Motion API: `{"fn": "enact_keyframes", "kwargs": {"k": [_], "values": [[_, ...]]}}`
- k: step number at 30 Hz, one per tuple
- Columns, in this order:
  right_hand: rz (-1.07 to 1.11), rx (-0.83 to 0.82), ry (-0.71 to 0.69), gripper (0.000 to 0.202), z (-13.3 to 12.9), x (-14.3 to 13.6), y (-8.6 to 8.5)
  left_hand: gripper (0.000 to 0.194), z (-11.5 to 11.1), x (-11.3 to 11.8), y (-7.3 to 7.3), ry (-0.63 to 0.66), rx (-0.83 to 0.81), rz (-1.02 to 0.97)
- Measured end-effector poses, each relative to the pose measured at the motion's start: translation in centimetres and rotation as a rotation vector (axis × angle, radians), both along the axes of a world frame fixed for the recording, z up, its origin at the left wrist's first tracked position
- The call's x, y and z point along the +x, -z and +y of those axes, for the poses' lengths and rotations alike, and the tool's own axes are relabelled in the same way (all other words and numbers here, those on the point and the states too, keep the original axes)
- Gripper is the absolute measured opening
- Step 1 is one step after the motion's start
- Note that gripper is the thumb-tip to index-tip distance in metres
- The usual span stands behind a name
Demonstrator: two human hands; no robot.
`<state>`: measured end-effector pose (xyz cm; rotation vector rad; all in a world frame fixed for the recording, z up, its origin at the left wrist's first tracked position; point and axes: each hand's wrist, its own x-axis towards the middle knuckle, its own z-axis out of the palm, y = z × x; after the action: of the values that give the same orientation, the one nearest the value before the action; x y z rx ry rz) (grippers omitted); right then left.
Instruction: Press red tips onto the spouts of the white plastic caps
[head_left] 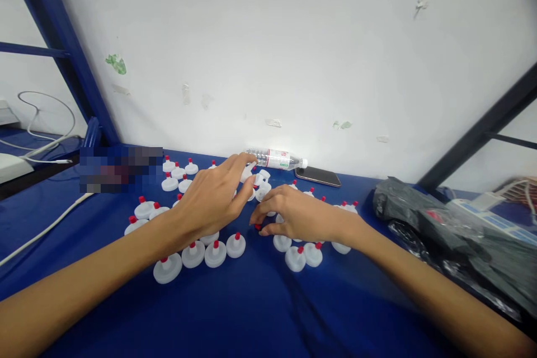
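Note:
Many white round plastic lids with small red tips stand on the blue table, some in front of my hands, such as the white lid point(215, 255). My left hand point(213, 198) reaches over the left group, with thumb and index finger closed around a white plastic piece point(247, 171). Just beyond its fingertips lie several white plastic pieces without red tips point(263, 185). My right hand point(300, 213) is low over the table, its thumb and fingers curled about a small red cap point(257, 226). Its palm and wrist hide part of the right group of lids.
A clear water bottle point(277, 159) lies on its side along the wall, with a phone point(319, 177) beside it. Dark plastic bags point(461, 240) fill the right side. At the left, white cables point(54, 210) run over the blue table point(201, 313) near a blue metal post point(79, 50).

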<state>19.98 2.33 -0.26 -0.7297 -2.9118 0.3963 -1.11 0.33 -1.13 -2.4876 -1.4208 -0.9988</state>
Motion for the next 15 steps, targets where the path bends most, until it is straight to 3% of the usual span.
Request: {"fn": "enact_keyframes", "kwargs": {"k": [7, 15], "values": [[0.004, 0.005, -0.026, 0.012, -0.19, -0.58, 0.34, 0.032, -0.02, 0.04, 0.29, 0.002, 0.054, 0.034], [0.062, -0.038, 0.007, 0.031, -0.58, -0.05, -0.19, 0.033, 0.13, -0.10, 0.38, 0.004, 0.079, 0.053]]}}
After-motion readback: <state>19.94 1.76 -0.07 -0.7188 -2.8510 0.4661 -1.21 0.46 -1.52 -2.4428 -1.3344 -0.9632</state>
